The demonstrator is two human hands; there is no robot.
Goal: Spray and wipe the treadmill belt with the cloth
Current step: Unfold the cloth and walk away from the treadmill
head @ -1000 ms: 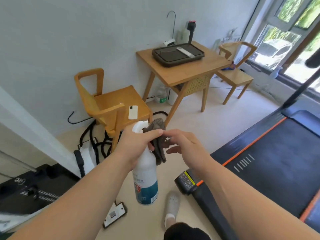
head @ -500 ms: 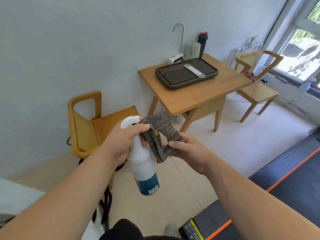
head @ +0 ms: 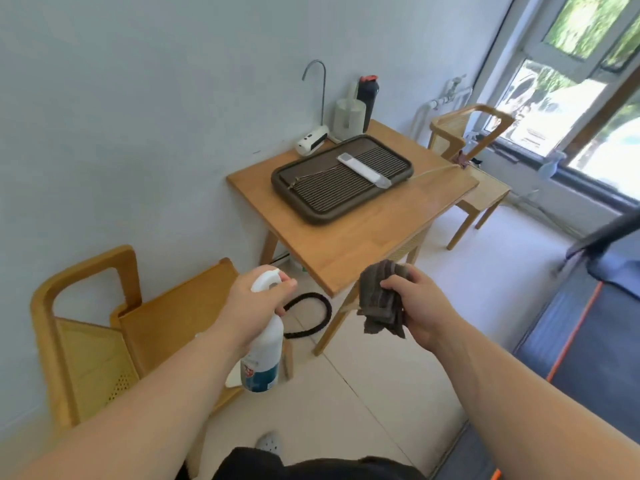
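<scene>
The left hand [head: 251,308] grips the neck of a white spray bottle [head: 264,355], held upright. The right hand [head: 420,306] clutches a bunched grey cloth [head: 381,301] — its loose end hangs below the fingers. The hands are apart, both raised over the floor in front of a wooden table [head: 349,233]. The treadmill belt [head: 599,358] lies at the far right — neither hand touches it.
</scene>
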